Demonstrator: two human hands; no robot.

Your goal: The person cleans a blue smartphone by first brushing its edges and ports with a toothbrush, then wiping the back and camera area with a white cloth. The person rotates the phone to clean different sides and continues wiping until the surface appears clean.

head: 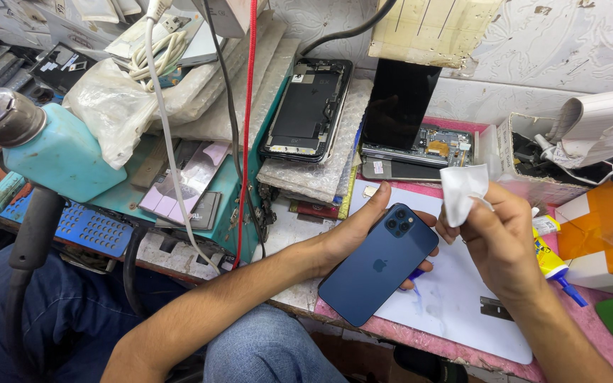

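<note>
While we look down from the head camera, we list the following, placing each item against the blue phone (pixel 379 266).

Item 1: blue phone, back side up, camera cluster at its far corner. It lies tilted across the palm of our left hand (pixel 352 234), whose thumb curls over the far edge and whose fingertips show under the right edge. The grip is closed about the phone, which is held just above a white mat (pixel 462 312).

Item 2: our right hand (pixel 498 237), just right of the phone, apart from the left. Its fingers are pinched together on a small white wipe (pixel 461 188), which stands above the phone's upper right corner without touching it.

Item 3: white mat, under and to the right of the phone, lying on a pink work surface (pixel 604 326). A small metal blade (pixel 494 308) rests on the mat, right of the phone's lower end.

Item 4: opened phone body (pixel 308 110), internals showing, beyond the phone and to its left, on bubble wrap.

Item 5: dark screen panel (pixel 400 103), directly beyond the phone, leaning over another opened device (pixel 427 150).

Item 6: yellow glue tube (pixel 551 259) with a blue tip, well right of the phone, behind our right hand.

Item 7: teal liquid dispenser bottle (pixel 54 152), far left of the phone.

Item 8: red cable (pixel 247 128), hanging left of the phone.
</note>
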